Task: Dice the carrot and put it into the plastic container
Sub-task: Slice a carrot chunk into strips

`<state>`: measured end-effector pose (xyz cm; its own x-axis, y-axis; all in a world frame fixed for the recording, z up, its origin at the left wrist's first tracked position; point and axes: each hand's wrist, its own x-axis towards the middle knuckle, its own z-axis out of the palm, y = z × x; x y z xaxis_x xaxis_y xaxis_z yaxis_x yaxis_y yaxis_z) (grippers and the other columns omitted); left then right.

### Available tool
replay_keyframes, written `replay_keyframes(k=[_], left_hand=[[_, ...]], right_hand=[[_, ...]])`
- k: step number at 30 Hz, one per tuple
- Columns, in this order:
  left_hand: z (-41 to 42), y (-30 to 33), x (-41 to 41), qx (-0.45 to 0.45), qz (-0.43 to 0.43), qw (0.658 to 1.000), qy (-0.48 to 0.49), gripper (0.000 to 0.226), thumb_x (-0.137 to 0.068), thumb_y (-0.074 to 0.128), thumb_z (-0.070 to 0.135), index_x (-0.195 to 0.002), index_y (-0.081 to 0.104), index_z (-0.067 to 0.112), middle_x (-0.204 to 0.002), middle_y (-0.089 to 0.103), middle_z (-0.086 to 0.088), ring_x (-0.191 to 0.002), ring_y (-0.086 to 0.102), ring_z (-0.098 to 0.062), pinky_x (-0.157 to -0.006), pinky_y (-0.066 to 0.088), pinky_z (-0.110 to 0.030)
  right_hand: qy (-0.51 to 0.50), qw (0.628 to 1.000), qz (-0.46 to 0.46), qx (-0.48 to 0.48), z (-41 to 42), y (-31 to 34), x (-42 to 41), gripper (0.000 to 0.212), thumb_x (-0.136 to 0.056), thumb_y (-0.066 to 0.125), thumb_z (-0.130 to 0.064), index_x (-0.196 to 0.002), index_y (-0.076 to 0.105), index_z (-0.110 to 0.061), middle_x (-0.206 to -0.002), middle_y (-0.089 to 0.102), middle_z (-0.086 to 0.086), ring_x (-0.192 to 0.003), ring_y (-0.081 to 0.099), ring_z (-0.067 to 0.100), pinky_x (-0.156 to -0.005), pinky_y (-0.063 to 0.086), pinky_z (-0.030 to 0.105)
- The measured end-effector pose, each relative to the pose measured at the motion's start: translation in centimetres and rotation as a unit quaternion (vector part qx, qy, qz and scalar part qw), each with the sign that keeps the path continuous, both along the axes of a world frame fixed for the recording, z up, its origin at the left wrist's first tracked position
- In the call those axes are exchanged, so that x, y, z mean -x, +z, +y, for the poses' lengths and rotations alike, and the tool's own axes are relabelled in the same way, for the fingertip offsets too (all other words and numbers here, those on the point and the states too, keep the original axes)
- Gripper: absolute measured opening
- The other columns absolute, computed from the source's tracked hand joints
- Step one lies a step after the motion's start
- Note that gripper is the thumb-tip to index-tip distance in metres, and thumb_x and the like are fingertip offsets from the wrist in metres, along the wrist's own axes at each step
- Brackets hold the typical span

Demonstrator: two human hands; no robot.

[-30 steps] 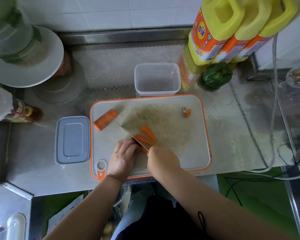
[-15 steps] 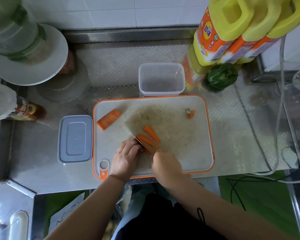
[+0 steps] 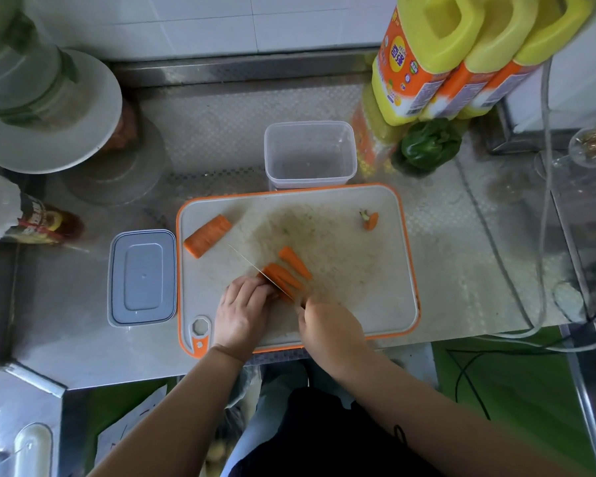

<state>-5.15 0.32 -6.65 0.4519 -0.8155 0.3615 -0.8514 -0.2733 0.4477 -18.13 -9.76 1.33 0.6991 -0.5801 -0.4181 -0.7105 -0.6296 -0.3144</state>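
We grip the knife [image 3: 255, 268] w/ our right hand [image 3: 327, 327], left hand [image 3: 243, 309] curled, pinning carrot strips [image 3: 283, 278] just beyond; plastic container [image 3: 309, 154] further ahead.

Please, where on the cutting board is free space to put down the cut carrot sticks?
The right half of the cutting board is bare, between the carrot sticks and the orange rim, below the carrot end. The near left is crowded: left hand, right hand, knife, carrot chunk.
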Motion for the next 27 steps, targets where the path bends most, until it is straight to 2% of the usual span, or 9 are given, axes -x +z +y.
replay_keyframes(k=[2, 4, 6, 8, 10, 14, 17, 22, 27], left_hand=[[0.0, 0.1, 0.0, 0.000, 0.000, 1.000, -0.008, 0.014, -0.090, 0.056, 0.006, -0.089, 0.071, 0.004, -0.095, 0.066, -0.011, -0.094, 0.057, -0.031, -0.086, 0.049, -0.039], [0.0, 0.4, 0.0, 0.002, 0.004, 1.000, -0.013, 0.017, -0.091, 0.053, 0.005, -0.090, 0.070, 0.002, -0.096, 0.065, -0.012, -0.097, 0.055, -0.031, -0.088, 0.048, -0.037], [0.0, 0.5, 0.0, 0.006, 0.005, 1.000, -0.014, 0.019, -0.092, 0.051, 0.004, -0.091, 0.069, 0.001, -0.096, 0.065, -0.013, -0.098, 0.054, -0.031, -0.089, 0.046, -0.036], [0.0, 0.4, 0.1, 0.009, 0.005, 1.000, -0.012, 0.018, -0.091, 0.051, 0.005, -0.092, 0.068, 0.001, -0.097, 0.064, -0.013, -0.098, 0.053, -0.031, -0.089, 0.046, -0.035], [0.0, 0.4, 0.0, 0.010, 0.007, 1.000, -0.013, 0.018, -0.091, 0.051, 0.006, -0.093, 0.068, 0.001, -0.097, 0.063, -0.014, -0.098, 0.053, -0.031, -0.089, 0.046, -0.036], [0.1, 0.2, 0.0, 0.005, 0.012, 1.000, -0.008, 0.021, -0.092, 0.049, 0.005, -0.091, 0.070, -0.001, -0.097, 0.066, -0.015, -0.099, 0.054, -0.031, -0.088, 0.048, -0.037], [0.1, 0.2, 0.0, 0.007, 0.017, 1.000, -0.006, 0.024, -0.093, 0.049, 0.007, -0.089, 0.071, -0.001, -0.095, 0.067, -0.015, -0.098, 0.054, -0.030, -0.087, 0.049, -0.037], [0.2, 0.0, -0.2, 0.008, 0.029, 0.999, -0.013, 0.014, -0.087, 0.057, 0.000, -0.088, 0.071, 0.001, -0.096, 0.066, -0.013, -0.098, 0.055, -0.031, -0.087, 0.049, -0.038], [0.3, 0.0, -0.3, 0.001, 0.044, 0.999, -0.021, 0.012, -0.081, 0.069, -0.004, -0.091, 0.070, 0.003, -0.099, 0.066, -0.011, -0.099, 0.057, -0.031, -0.090, 0.049, -0.037]], right_hand=[[0.009, 1.000, 0.004, 0.020, 0.5, 0.6, 0.0, 0.024, -0.090, 0.063, -0.032, -0.076, 0.061, -0.012, -0.056, 0.060, 0.003, -0.048, 0.060, 0.020, -0.042, 0.030, 0.023], [-0.003, 0.999, 0.001, 0.038, 0.7, 1.1, -0.1, 0.030, -0.077, 0.078, -0.030, -0.061, 0.058, -0.014, -0.042, 0.050, 0.000, -0.033, 0.050, 0.016, -0.037, 0.018, 0.018], [0.003, 1.000, -0.005, 0.029, 0.8, 1.5, 0.0, 0.026, -0.085, 0.069, -0.032, -0.071, 0.062, -0.012, -0.052, 0.058, 0.003, -0.043, 0.057, 0.018, -0.039, 0.020, 0.021], [0.006, 1.000, 0.004, 0.017, 0.8, 1.7, 0.2, 0.031, -0.100, 0.042, -0.035, -0.095, 0.061, -0.011, -0.079, 0.067, 0.007, -0.071, 0.066, 0.023, -0.052, 0.032, 0.027], [-0.003, 1.000, -0.002, 0.002, 0.5, 1.8, 0.2, 0.036, -0.103, 0.032, -0.035, -0.104, 0.058, -0.011, -0.091, 0.067, 0.008, -0.084, 0.065, 0.025, -0.061, 0.034, 0.028], [0.000, 0.999, 0.026, -0.021, 0.3, 2.5, -0.4, 0.034, -0.104, 0.030, -0.033, -0.107, 0.056, -0.011, -0.089, 0.062, 0.006, -0.081, 0.061, 0.023, -0.063, 0.036, 0.028], [-0.009, 0.998, 0.048, -0.034, 0.0, 2.4, -0.8, 0.027, -0.104, 0.035, -0.027, -0.110, 0.056, -0.010, -0.097, 0.065, 0.008, -0.089, 0.064, 0.025, -0.065, 0.039, 0.029], [-0.019, 0.992, 0.099, -0.074, -0.6, 3.0, -2.3, 0.022, -0.101, 0.043, -0.018, -0.117, 0.056, -0.009, -0.108, 0.064, 0.009, -0.100, 0.062, 0.028, -0.077, 0.046, 0.033], [-0.019, 0.987, 0.141, -0.074, -1.0, 3.1, -3.8, 0.023, -0.094, 0.050, -0.008, -0.115, 0.057, -0.009, -0.111, 0.063, 0.010, -0.102, 0.062, 0.029, -0.081, 0.049, 0.036]])
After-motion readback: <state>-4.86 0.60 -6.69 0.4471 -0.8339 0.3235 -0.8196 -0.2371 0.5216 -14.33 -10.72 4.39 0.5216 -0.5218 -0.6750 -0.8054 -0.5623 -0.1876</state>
